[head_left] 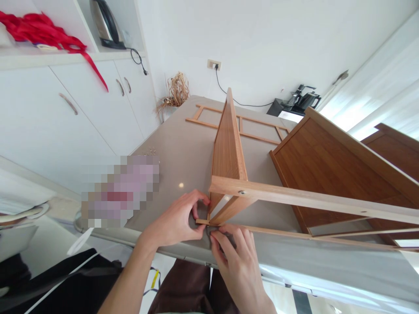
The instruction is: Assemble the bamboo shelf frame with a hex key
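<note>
Fingers (200, 195) cluster at the end of a slender, straight-edged wooden strip (278, 232).

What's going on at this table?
A person's left hand and right hand are both at the near lower corner of a wooden assembly. The right is by the lower rail; whether it pinches anything is unclear. A panel stands upright there; a ladder-like frame lies flat beyond.

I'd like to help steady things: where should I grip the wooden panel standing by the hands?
Probably pinch the wooden panel by its narrow top edge, far end, from above: it stands upright, with left hand and right hand down by its near end.
</note>
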The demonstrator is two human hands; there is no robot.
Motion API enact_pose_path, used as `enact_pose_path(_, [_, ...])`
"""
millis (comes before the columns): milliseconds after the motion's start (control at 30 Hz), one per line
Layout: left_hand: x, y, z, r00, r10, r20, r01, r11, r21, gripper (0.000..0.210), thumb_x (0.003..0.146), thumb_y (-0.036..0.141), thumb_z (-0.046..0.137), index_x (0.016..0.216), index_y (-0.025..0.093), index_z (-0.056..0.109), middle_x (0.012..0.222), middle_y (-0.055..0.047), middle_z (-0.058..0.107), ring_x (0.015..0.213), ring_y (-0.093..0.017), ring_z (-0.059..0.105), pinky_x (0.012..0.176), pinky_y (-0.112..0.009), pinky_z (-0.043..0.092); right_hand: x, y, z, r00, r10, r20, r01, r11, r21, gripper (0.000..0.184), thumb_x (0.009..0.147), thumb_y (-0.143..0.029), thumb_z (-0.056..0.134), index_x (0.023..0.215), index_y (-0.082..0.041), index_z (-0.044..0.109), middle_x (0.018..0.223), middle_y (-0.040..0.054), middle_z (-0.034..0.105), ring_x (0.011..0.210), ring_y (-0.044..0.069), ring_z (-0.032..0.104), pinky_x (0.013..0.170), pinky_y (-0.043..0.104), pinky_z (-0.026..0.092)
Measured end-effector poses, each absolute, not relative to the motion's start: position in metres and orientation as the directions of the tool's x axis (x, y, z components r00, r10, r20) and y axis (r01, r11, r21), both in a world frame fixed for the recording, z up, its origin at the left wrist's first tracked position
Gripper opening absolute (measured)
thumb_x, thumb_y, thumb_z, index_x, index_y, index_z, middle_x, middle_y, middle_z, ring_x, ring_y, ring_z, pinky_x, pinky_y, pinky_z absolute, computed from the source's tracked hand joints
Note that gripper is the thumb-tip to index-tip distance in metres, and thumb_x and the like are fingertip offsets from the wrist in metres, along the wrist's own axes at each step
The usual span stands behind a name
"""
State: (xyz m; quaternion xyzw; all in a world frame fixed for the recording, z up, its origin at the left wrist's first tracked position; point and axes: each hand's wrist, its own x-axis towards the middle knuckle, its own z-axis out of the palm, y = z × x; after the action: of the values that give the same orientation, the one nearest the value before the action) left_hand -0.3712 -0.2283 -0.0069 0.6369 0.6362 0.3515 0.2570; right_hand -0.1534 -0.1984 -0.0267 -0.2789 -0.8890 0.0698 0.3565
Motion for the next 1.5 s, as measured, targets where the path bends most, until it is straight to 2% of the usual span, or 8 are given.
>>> enact_pose_path(267, [-0.372, -0.227, -0.006, -0.058, 0.991, 0.118, 0.629, -0.055, 0.775, 0.048, 0.073, 0.013, 0.072, 0.117, 0.025, 0.058, 0.089, 0.004, 0.062, 0.079, -0.017, 0.062, 0.079, -0.031, 0.050, -0.154, -0.197, -0.027, -0.603, 0.582, 0.546, 0.440, 0.813, -0.380, 0.013, 0.101, -0.011, 0.061, 0.103, -0.021, 0.069, 0.097, 0.0048, 0.063, 0.088, 0.020, 0.056, 0.079, 0.037, 0.040])
enact_pose_path(500, [-0.371, -0.228, -0.007, -0.064, 0.991, 0.117, 0.635, -0.050, 0.771, 0.049, 0.072, 0.013, 0.073, 0.117, 0.025, 0.060, 0.088, 0.004, 0.063, 0.080, -0.018, 0.063, 0.080, -0.031, 0.051, -0.152, -0.199, -0.019, -0.662, 0.495, 0.563, 0.330, 0.867, -0.374, 0.020, 0.103, -0.007, 0.052, 0.106, -0.021, 0.066, 0.095, 0.0039, 0.069, 0.084, 0.017, 0.061, 0.077, 0.032, 0.047])
enact_pose_path(633, [-0.371, -0.228, -0.007, -0.073, 0.990, 0.120, 0.633, -0.047, 0.773, 0.045, 0.072, 0.014, 0.074, 0.113, 0.025, 0.060, 0.090, 0.003, 0.064, 0.080, -0.018, 0.062, 0.079, -0.031, 0.050, -0.151, -0.198, -0.019, -0.644, 0.502, 0.578, 0.316, 0.862, -0.396, 0.018, 0.101, -0.006, 0.055, 0.106, -0.020, 0.066, 0.089, 0.0035, 0.066, 0.080, 0.017, 0.060, 0.074, 0.031, 0.049])
enact_pose_path(900, [-0.371, -0.229, -0.009, -0.075, 0.986, 0.146, 0.618, -0.069, 0.783, 0.045, 0.070, 0.012, 0.071, 0.111, 0.026, 0.059, 0.094, 0.003, 0.064, 0.078, -0.017, 0.061, 0.077, -0.031, 0.049, -0.149, -0.193, -0.030, -0.664, 0.484, 0.570, 0.355, 0.875, -0.329, 0.019, 0.100, -0.007, 0.055, 0.106, -0.021, 0.068, 0.087, 0.0048, 0.061, 0.079, 0.019, 0.058, 0.071, 0.032, 0.048])
enact_pose_path(1100, [-0.371, -0.229, -0.007, -0.073, 0.988, 0.135, 0.632, -0.059, 0.773, 0.046, 0.070, 0.012, 0.071, 0.111, 0.027, 0.058, 0.095, 0.002, 0.064, 0.078, -0.018, 0.060, 0.077, -0.032, 0.048, -0.149, -0.193, -0.034, -0.696, 0.470, 0.544, 0.366, 0.883, -0.294, 0.019, 0.100, -0.008, 0.058, 0.109, -0.021, 0.066, 0.090, 0.0045, 0.063, 0.080, 0.019, 0.059, 0.073, 0.032, 0.049])
enact_pose_path(1500, [-0.371, -0.229, -0.006, -0.058, 0.989, 0.133, 0.614, -0.070, 0.786, 0.043, 0.070, 0.012, 0.070, 0.108, 0.026, 0.057, 0.096, 0.003, 0.063, 0.077, -0.017, 0.060, 0.080, -0.033, 0.047, -0.154, -0.194, -0.038, -0.671, 0.438, 0.599, 0.352, 0.898, -0.263, 0.019, 0.101, -0.007, 0.058, 0.113, -0.019, 0.066, 0.093, 0.0052, 0.065, 0.085, 0.019, 0.060, 0.080, 0.034, 0.049])
